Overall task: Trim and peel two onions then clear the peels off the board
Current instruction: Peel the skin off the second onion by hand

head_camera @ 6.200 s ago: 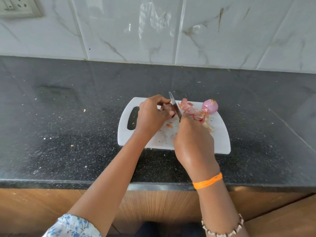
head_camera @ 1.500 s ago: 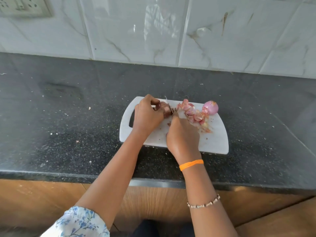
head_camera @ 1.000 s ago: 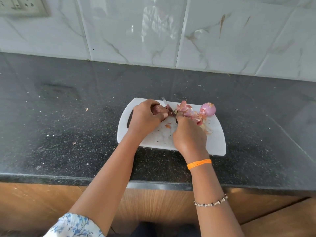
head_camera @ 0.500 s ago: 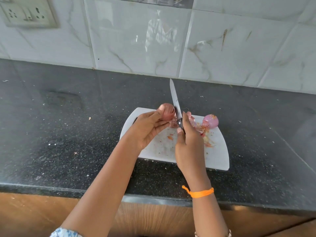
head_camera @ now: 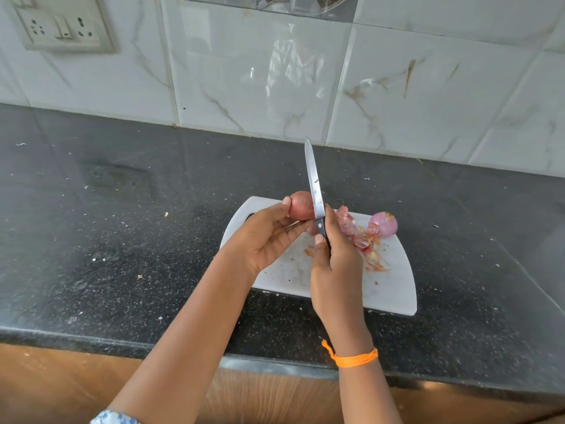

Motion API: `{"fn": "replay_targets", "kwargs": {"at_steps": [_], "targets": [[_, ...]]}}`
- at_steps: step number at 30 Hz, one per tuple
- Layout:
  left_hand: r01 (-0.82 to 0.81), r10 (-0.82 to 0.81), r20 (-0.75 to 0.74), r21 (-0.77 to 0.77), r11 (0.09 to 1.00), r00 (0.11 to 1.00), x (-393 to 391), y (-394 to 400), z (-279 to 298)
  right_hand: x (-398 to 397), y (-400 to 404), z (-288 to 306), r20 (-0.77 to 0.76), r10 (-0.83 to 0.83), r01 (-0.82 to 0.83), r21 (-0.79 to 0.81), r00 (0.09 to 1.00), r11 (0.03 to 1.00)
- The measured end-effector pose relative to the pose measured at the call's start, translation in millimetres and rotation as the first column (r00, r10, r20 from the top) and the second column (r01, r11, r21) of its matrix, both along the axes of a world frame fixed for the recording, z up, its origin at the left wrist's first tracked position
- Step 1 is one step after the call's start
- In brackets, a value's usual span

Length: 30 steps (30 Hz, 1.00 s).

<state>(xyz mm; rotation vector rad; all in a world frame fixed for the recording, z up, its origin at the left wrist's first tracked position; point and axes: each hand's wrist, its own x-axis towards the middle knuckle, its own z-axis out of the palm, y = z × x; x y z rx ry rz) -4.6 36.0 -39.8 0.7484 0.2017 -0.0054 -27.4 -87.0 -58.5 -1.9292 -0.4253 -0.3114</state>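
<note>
My left hand [head_camera: 265, 237] holds a reddish onion [head_camera: 301, 205] in its fingertips, lifted above the left part of the white cutting board [head_camera: 394, 289]. My right hand [head_camera: 334, 270] grips a knife [head_camera: 314, 185] by its dark handle, blade pointing up and away, right beside the held onion. A peeled purple onion [head_camera: 383, 224] rests on the board's far right corner. A heap of pink peels [head_camera: 356, 237] lies between the hands and that onion.
The board lies on a dark speckled counter [head_camera: 122, 240] with scattered crumbs. A tiled wall stands close behind, with a socket panel [head_camera: 61, 26] at the upper left. The counter's front edge runs just below the board.
Both hands have come up from the board: the left lifted the onion off it, the right raised the knife so the blade stands upright. The view tilted up slightly.
</note>
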Motion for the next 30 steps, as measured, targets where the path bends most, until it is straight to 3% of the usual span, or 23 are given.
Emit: {"fn": "replay_targets", "kwargs": {"at_steps": [5, 9, 11, 23, 30], "targets": [[0.014, -0.017, 0.029, 0.11, 0.994, 0.999, -3.0, 0.0, 2.0, -3.1, -1.5, 2.1, 0.02, -0.017, 0.017, -0.028, 1.0, 0.999], [-0.066, 0.065, -0.05, -0.005, 0.998, 0.997, 1.1, 0.7, -0.7, -7.6, 0.9, 0.2, -0.007, -0.039, 0.038, -0.141, 0.999, 0.989], [-0.063, 0.063, -0.072, 0.008, 0.998, 0.995, 2.6, 1.0, -2.4, -8.2, 2.0, 0.1, -0.014, -0.043, 0.04, -0.173, 0.999, 0.984], [0.137, -0.147, 0.062, 0.143, 0.98, 0.987, -7.5, 0.3, 5.7, 3.5, 1.6, 16.9, -0.034, -0.019, 0.018, -0.036, 0.999, 0.999], [0.012, -0.014, 0.02, 0.068, 0.998, 1.0, 1.6, -0.8, -0.7, -7.9, -3.9, 20.8, -0.048, -0.028, 0.017, -0.217, 0.998, 0.976]]}}
